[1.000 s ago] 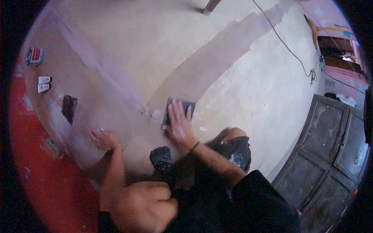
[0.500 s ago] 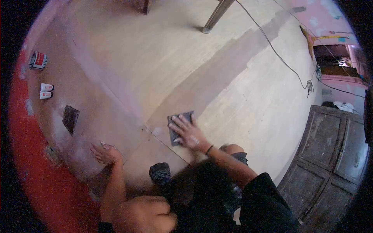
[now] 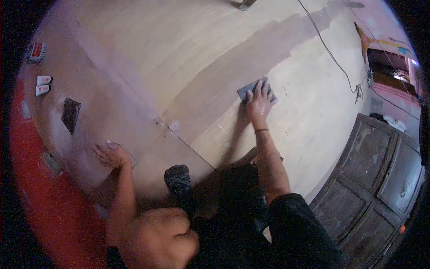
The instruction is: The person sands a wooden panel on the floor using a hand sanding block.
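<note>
My right hand (image 3: 260, 104) presses a dark grey sheet (image 3: 244, 93) flat on the pale board surface (image 3: 309, 103), fingers over its top. The sheet lies at the right edge of a long greyish band (image 3: 224, 74). Lower left, my left hand (image 3: 112, 154) rests on the brownish part of the surface, fingers apart, holding nothing. A dark flat piece (image 3: 70, 115) lies up and left of it, apart from the hand. Between my arms a foot in a dark patterned sock (image 3: 177, 177) shows near a seam.
Two small white tubes (image 3: 43, 85) and a red-and-white tin (image 3: 36, 52) stand at the left. A cable (image 3: 326, 47) hangs down to a tangle at the right. A dark panelled wooden door (image 3: 365, 157) is lower right, a furniture leg (image 3: 247, 4) at the top.
My right hand has slid up and right with the sheet, away from the seam. The view has shifted, and my left hand keeps its place on the surface.
</note>
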{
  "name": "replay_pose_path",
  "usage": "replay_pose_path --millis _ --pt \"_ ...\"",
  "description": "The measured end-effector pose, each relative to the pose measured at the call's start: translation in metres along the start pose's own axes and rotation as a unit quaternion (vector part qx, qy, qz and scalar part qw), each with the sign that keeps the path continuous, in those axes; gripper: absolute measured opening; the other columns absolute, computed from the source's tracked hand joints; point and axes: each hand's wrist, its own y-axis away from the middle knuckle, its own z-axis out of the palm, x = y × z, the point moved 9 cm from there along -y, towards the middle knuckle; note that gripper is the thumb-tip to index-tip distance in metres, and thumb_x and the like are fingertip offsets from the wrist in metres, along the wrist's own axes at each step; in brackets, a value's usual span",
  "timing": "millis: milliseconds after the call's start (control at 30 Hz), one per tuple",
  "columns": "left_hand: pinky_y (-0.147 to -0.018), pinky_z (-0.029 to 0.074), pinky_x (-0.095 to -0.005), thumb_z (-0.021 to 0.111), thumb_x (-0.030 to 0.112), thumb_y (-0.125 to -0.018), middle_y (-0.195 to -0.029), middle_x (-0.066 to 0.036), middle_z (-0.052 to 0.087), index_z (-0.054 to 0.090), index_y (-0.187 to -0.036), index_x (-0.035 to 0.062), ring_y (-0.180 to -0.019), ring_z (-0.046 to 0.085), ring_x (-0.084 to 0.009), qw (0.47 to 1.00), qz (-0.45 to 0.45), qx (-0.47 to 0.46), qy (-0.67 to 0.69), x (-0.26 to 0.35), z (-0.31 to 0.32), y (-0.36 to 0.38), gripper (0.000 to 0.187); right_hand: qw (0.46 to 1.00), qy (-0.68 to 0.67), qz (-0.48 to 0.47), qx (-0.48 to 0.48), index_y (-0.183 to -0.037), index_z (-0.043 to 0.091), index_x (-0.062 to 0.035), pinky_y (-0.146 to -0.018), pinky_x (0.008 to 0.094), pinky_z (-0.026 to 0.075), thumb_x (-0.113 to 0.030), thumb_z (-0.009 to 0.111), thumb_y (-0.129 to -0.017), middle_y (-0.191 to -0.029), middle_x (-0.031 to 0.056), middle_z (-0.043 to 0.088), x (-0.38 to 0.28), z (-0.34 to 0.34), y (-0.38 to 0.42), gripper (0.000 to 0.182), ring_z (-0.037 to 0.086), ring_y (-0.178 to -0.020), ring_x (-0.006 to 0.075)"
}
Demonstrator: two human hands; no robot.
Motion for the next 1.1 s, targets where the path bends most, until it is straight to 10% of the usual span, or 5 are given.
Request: replay_pose_path --millis 200,400,467,933,1100 --pt "-0.109 0.032 -0.0578 0.048 0.041 -0.098 -0.152 -0.013 0.042 0.044 -0.145 0.0085 -0.138 0.041 -0.0347 0.999 0.024 0.018 0.036 0.006 -0.004 -0.003 0.057 0.923 -0.167 -0.326 -0.119 -0.147 0.044 -0.0084 -0.118 0.0568 0.019 -0.019 0.048 -0.089 -0.154 0.0162 0.040 -0.123 -0.033 0.085 0.059 0.035 -0.144 0.0329" --pt "-0.110 0.030 -0.0573 0.050 0.043 -0.097 -0.152 -0.013 0.042 0.044 -0.145 0.0084 -0.139 0.039 -0.0345 1.000 0.004 0.021 0.011 0.002 0.000 0.004 0.059 0.999 0.015 -0.036 0.033 -0.145 0.049 -0.0165 -0.117 0.0650 0.013 -0.018 0.057 -0.084 -0.158 0.0155 0.035 -0.103 -0.013 0.079 0.062 0.025 -0.148 0.0400" --pt "-0.112 0.029 -0.0563 0.050 0.042 -0.097 -0.151 -0.014 0.043 0.045 -0.144 0.0090 -0.140 0.038 -0.0338 0.996 -0.002 0.032 0.079 0.012 -0.014 0.000 0.058 0.951 -0.134 -0.266 -0.081 -0.144 0.051 -0.0197 -0.119 0.0625 0.009 -0.015 0.049 -0.090 -0.160 0.0122 0.033 -0.187 0.002 0.130 0.054 0.022 -0.150 0.0391" --pt "-0.113 0.026 -0.0564 0.054 0.037 -0.095 -0.152 -0.014 0.040 0.045 -0.145 0.0088 -0.142 0.035 -0.0342 0.997 -0.006 -0.004 0.075 0.018 -0.017 0.000 0.058 0.998 0.014 -0.062 0.005 -0.148 0.046 -0.0171 -0.118 0.0631 0.010 -0.040 0.057 -0.095 -0.162 0.0099 0.028 -0.103 -0.032 0.090 0.059 0.018 -0.149 0.0421" --pt "-0.113 0.025 -0.0591 0.053 0.039 -0.096 -0.154 -0.013 0.039 0.044 -0.145 0.0107 -0.143 0.034 -0.0334 0.989 0.040 0.054 0.130 0.027 -0.029 -0.003 0.058 0.931 -0.058 -0.320 -0.164 -0.148 0.043 -0.0058 -0.120 0.0572 0.011 -0.037 0.053 -0.098 -0.161 0.0140 0.029 -0.169 -0.007 0.133 0.060 0.027 -0.148 0.0333"
